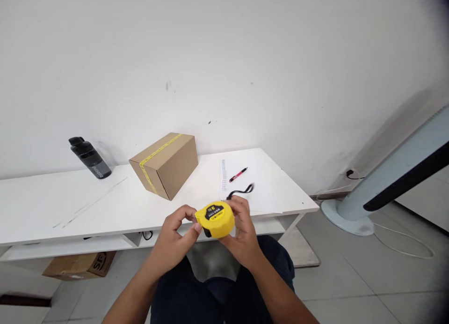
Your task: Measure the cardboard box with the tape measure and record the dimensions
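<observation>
Head view: with forearms (pixel 135 289) angled inward, a rounded yellow-and-black plastic tape measure (pixel 214 219) is clasped by the right grip (pixel 244 232), its front pinched by the left grip (pixel 171 239).

their pants (pixel 187 298) super dark navy, pretty much black in the shadowy bits, kinda matte-looking, forearms (pixel 135 286) bare, left hand (pixel 177 237) and right hand (pixel 243 232) bare too
</observation>
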Available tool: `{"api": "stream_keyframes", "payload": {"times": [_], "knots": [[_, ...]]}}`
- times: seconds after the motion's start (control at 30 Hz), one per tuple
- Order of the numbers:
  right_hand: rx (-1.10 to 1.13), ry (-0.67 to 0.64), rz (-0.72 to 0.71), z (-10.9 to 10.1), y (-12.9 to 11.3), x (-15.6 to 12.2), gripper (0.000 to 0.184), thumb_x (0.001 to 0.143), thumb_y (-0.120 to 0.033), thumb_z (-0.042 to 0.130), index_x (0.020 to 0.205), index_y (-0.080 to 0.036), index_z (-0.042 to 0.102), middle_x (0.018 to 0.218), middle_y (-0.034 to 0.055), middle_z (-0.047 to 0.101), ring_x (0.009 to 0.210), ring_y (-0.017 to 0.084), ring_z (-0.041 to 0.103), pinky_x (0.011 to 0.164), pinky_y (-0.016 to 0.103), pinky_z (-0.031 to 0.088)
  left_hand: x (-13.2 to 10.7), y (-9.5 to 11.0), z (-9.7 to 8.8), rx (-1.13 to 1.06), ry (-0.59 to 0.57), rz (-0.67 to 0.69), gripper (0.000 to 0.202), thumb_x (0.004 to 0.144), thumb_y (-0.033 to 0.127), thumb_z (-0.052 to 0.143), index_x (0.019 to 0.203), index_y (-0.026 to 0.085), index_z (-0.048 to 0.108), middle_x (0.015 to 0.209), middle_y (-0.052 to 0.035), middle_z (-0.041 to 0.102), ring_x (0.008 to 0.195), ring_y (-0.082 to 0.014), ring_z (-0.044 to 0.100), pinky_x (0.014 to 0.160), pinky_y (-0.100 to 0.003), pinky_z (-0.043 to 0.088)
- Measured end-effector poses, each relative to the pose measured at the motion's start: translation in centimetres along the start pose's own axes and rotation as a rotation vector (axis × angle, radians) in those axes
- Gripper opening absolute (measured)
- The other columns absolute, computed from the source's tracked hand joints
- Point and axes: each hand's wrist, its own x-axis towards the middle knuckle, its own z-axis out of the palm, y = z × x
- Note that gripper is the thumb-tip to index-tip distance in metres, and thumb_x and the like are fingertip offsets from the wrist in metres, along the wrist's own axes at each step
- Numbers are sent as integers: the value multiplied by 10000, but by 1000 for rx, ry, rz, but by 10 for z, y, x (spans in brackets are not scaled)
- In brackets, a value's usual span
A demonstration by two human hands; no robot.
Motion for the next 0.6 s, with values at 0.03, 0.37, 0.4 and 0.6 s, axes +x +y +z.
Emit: {"api": "stream_keyframes", "payload": {"times": [0.03,0.37,0.4,0.6], "knots": [[-48,45,-49,-1,1,1,537,763,-340,816,1238,-332,566,1303,82,449,1287,312,494,1084,509,432,-1,-1,-3,-76,-76,-55,230,908,437,566,891,213,613,851,-24,645,794,-165,593,725,-288,487],[203,-35,104,0,-13,-4,397,780,-361,833,1124,-315,640,1009,47,713,844,237,703,706,365,600,2,3,-4,-285,-399,-233,374,923,565,565,848,201,610,829,-22,672,799,-161,599,769,-299,471],[183,1,140,0,-12,-6,386,767,-345,841,1100,-306,650,965,36,724,791,221,697,674,343,598,4,1,-9,-178,-327,-192,362,933,552,554,866,205,632,859,-27,682,826,-169,611,788,-306,480],[135,166,347,0,11,-25,378,760,-369,825,1084,-250,670,897,26,736,716,193,682,644,313,598,44,-35,-58,483,489,-140,527,891,606,559,1238,211,590,1316,-136,623,1257,-321,546,1075,-498,434]]}}
